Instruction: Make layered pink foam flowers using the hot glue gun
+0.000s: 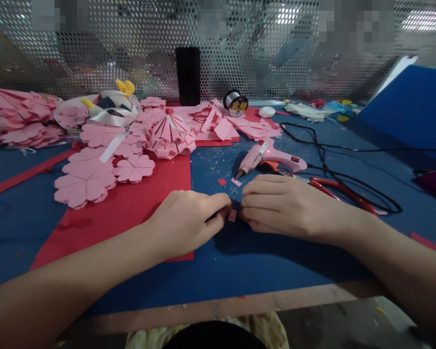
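This looks like a craft workshop: a blue tabletop (160, 288), flecked with residue and small paper scraps (232, 215), carries a hot glue gun (267, 156), pink paper flowers (85, 179) and a spool of line (236, 103), backed by a perforated metal screen (148, 48).

left hand (191, 219) and right hand (281, 203) flank pink scrap (232, 215).

The left forearm (105, 264) and right forearm (392, 252) are bare to the edges of the view, slim and narrowing toward the wrists. The left hand (189, 218) and right hand (287, 203) are bare too, with slender fingers. Pale cloth (148, 335) with yellow patches shows low down, beneath a rounded black shape (214, 337), perhaps a dark top.
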A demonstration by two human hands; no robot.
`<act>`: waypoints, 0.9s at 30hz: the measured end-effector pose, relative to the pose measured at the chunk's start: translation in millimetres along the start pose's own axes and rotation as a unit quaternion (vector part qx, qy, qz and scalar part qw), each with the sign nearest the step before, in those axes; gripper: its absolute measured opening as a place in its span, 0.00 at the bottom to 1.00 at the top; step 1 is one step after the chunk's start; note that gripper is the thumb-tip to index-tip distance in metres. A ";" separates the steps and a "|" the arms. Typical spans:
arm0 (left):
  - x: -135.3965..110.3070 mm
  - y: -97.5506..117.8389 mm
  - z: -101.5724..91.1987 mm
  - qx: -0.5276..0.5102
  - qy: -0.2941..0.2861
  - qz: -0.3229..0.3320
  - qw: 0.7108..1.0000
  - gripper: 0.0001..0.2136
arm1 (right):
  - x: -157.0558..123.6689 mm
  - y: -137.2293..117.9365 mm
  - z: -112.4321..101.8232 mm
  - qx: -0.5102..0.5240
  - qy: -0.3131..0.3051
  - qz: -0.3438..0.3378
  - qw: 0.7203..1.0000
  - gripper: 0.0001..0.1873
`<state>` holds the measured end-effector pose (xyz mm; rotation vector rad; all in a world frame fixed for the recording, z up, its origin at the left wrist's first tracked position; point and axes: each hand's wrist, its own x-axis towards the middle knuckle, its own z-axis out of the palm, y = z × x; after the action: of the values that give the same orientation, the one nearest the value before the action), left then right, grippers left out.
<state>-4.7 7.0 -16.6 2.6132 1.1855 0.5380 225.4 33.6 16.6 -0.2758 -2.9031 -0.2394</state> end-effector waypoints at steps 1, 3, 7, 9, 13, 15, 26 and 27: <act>0.1 0.2 -0.2 0.000 0.000 -0.001 1.000 0.06 | 0.1 -0.2 -0.2 0.001 -0.003 0.001 1.000 0.17; 0.1 0.3 -0.2 -0.003 0.003 -0.005 1.000 0.06 | 0.0 -0.6 -0.4 0.001 -0.006 0.002 1.000 0.17; -0.4 -0.3 0.0 -0.008 0.006 -0.002 1.000 0.07 | -0.2 -1.1 -0.2 -0.006 -0.007 -0.004 1.000 0.17; -0.2 -0.2 -0.4 -0.012 0.012 0.002 1.000 0.08 | 0.0 -1.4 -0.7 -0.006 -0.011 -0.003 1.000 0.17; 0.6 1.1 -2.6 -0.042 0.004 0.013 0.999 0.07 | 0.9 -2.1 -2.2 0.002 -0.018 0.005 1.000 0.17; 0.8 1.7 -3.6 -0.054 -0.004 0.023 0.998 0.06 | 1.1 -2.2 -2.5 0.009 -0.016 0.009 1.000 0.17; 1.8 -0.5 -3.8 -0.059 -0.008 0.036 0.998 0.07 | 1.2 -2.2 -0.4 0.011 -0.004 0.009 1.000 0.16; 1.9 -1.3 -3.4 -0.059 -0.009 0.039 0.997 0.07 | 1.1 -2.2 -0.3 0.012 -0.004 0.008 1.000 0.16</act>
<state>-5.9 9.4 -13.5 2.5679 1.0164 0.5784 224.0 31.6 16.9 -0.2968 -2.9080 -0.2016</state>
